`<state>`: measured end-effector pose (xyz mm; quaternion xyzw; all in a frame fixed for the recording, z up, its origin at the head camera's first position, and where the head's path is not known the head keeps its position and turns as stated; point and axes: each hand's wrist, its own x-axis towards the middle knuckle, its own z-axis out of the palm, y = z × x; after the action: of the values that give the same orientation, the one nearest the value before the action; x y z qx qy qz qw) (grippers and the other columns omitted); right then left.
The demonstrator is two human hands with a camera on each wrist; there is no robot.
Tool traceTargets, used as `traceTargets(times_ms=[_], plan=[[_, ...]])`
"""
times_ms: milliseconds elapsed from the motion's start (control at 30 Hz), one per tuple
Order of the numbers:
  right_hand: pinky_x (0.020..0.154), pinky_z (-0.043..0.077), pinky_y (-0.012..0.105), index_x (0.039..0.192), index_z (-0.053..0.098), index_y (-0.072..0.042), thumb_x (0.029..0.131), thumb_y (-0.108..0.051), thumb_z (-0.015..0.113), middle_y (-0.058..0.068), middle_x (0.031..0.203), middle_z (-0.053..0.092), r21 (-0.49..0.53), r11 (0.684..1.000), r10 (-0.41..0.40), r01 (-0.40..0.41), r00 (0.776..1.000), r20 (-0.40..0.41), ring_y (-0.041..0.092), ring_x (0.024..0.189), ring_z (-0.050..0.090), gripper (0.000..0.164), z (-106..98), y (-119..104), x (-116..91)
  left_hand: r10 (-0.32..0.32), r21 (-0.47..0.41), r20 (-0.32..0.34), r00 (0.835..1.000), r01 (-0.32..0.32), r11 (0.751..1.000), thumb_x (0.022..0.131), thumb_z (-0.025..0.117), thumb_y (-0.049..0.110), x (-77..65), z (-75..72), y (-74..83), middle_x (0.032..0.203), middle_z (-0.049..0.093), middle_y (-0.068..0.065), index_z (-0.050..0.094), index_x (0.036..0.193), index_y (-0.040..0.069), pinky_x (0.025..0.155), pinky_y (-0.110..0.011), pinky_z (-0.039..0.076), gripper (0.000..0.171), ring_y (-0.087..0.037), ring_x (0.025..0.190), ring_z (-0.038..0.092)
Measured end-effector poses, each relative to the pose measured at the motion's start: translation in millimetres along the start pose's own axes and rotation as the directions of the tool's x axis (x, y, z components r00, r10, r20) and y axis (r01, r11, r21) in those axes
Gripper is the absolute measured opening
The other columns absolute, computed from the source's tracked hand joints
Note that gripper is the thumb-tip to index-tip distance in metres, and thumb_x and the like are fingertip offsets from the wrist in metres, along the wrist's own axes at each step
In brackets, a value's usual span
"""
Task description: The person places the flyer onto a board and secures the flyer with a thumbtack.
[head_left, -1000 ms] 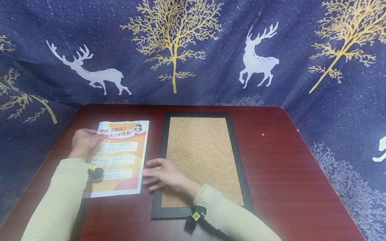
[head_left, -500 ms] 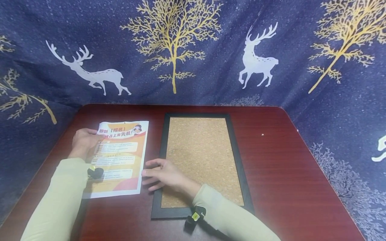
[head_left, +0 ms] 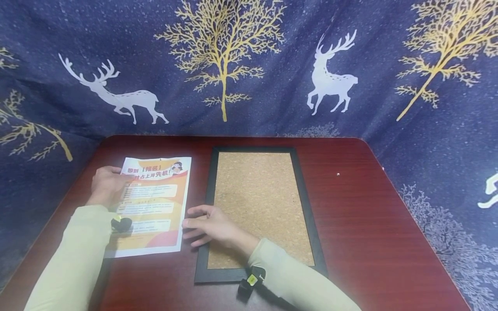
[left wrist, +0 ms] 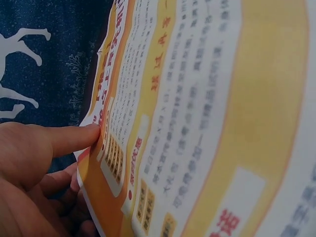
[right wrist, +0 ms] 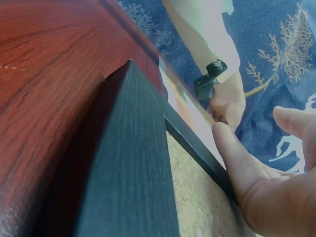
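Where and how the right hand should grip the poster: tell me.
Probably best pinched, front and back, low on the right edge of the poster, coming from the right. It looks thin, the left hand pinches its left edge, and the right hand is close to the opposite edge.

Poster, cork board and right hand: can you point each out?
Poster (head_left: 153, 208), head view, middle white text box.
Cork board (head_left: 261, 198), head view, bare middle of the cork.
Right hand (head_left: 215, 224), head view, middle of the hand.
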<state>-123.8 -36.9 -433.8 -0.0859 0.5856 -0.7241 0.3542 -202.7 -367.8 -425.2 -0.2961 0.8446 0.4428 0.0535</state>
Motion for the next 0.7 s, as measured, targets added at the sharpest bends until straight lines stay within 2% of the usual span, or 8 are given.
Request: traceTargets(times_ms=[33, 133, 233, 333, 400, 467, 567, 700], plan=[[0.068, 0.061, 0.043, 0.133, 0.053, 0.005, 0.093, -0.012, 0.071, 0.02, 0.111, 0.072, 0.0, 1.0, 0.0, 0.0, 1.0, 0.0, 0.037, 0.092, 0.073, 0.047, 0, 0, 0, -0.013, -0.015, 0.007, 1.0, 0.013, 1.0, 0.092, 0.068, 0.023, -0.3, -0.5, 0.4, 0.132, 0.054, -0.029, 0.036, 0.153, 0.001, 0.053, -0.027, 0.055, 0.073, -0.032, 0.084, 0.068], [0.068, 0.061, 0.043, 0.133, 0.053, 0.005, 0.093, -0.012, 0.071, 0.02, 0.111, 0.072, -0.003, 1.0, 0.0, 0.0, 1.0, -0.003, 0.036, 0.091, 0.073, 0.047, 1, 0, -1, 0.043, 0.07, -0.031, 0.999, -0.041, 0.997, 0.091, 0.068, 0.022, 0.0, -3.7, 1.0, 0.13, 0.056, -0.032, 0.044, 0.147, -0.005, 0.07, -0.035, 0.056, 0.066, -0.037, 0.095, 0.064], [0.068, 0.061, 0.043, 0.133, 0.053, 0.005, 0.093, -0.012, 0.071, 0.02, 0.11, 0.072, -0.004, 1.0, -0.001, 0.001, 1.0, -0.002, 0.036, 0.092, 0.073, 0.047, 1, 0, -1, 0.107, 0.133, -0.075, 0.992, -0.096, 0.986, 0.09, 0.067, 0.019, -1.6, -7.5, 1.2, 0.13, 0.056, -0.035, 0.052, 0.138, -0.01, 0.091, -0.048, 0.049, 0.058, -0.043, 0.107, 0.057], [0.068, 0.061, 0.043, 0.133, 0.053, 0.006, 0.093, -0.013, 0.071, 0.02, 0.11, 0.072, -0.009, 1.0, -0.003, 0.003, 1.0, 0.002, 0.037, 0.093, 0.073, 0.047, 1, 0, -2, 0.134, 0.139, -0.097, 0.986, -0.12, 0.983, 0.089, 0.066, 0.016, -3.8, -11.0, 0.8, 0.13, 0.056, -0.035, 0.056, 0.133, -0.012, 0.1, -0.053, 0.043, 0.053, -0.045, 0.112, 0.054], [0.069, 0.061, 0.043, 0.133, 0.053, 0.005, 0.093, -0.013, 0.071, 0.02, 0.11, 0.072, -0.016, 1.0, -0.005, 0.005, 1.0, 0.004, 0.036, 0.093, 0.073, 0.048, 0, 1, -2, 0.143, 0.131, -0.108, 0.984, -0.129, 0.983, 0.089, 0.066, 0.014, -4.4, -13.5, 0.6, 0.127, 0.058, -0.033, 0.057, 0.131, -0.012, 0.095, -0.049, 0.047, 0.05, -0.042, 0.108, 0.056], [0.069, 0.061, 0.042, 0.133, 0.053, 0.005, 0.093, -0.014, 0.072, 0.019, 0.11, 0.072, -0.024, 1.0, -0.009, 0.009, 1.0, 0.008, 0.035, 0.093, 0.073, 0.048, -1, 1, -2, 0.156, 0.121, -0.116, 0.981, -0.142, 0.982, 0.088, 0.066, 0.013, -4.0, -16.1, 0.8, 0.114, 0.067, -0.029, 0.06, 0.128, -0.013, 0.083, -0.042, 0.051, 0.047, -0.034, 0.097, 0.06], [0.069, 0.061, 0.042, 0.133, 0.053, 0.005, 0.093, -0.014, 0.072, 0.02, 0.11, 0.072, -0.026, 1.0, -0.012, 0.012, 1.0, 0.006, 0.035, 0.093, 0.073, 0.048, -3, 1, -2, 0.168, 0.087, -0.128, 0.977, -0.158, 0.984, 0.087, 0.068, 0.009, -0.4, -19.7, -0.1, 0.084, 0.072, -0.016, 0.064, 0.121, -0.013, 0.063, -0.031, 0.048, 0.041, -0.018, 0.074, 0.062], [0.07, 0.061, 0.042, 0.133, 0.053, 0.005, 0.093, -0.014, 0.072, 0.02, 0.111, 0.071, -0.027, 1.0, -0.014, 0.014, 1.0, 0.005, 0.036, 0.094, 0.073, 0.048, -5, 0, -3, 0.176, 0.028, -0.124, 0.977, -0.174, 0.984, 0.084, 0.07, 0.006, 11.9, -24.0, -8.8, 0.067, 0.069, -0.002, 0.067, 0.111, -0.013, 0.055, -0.029, 0.047, 0.033, -0.009, 0.06, 0.061]])
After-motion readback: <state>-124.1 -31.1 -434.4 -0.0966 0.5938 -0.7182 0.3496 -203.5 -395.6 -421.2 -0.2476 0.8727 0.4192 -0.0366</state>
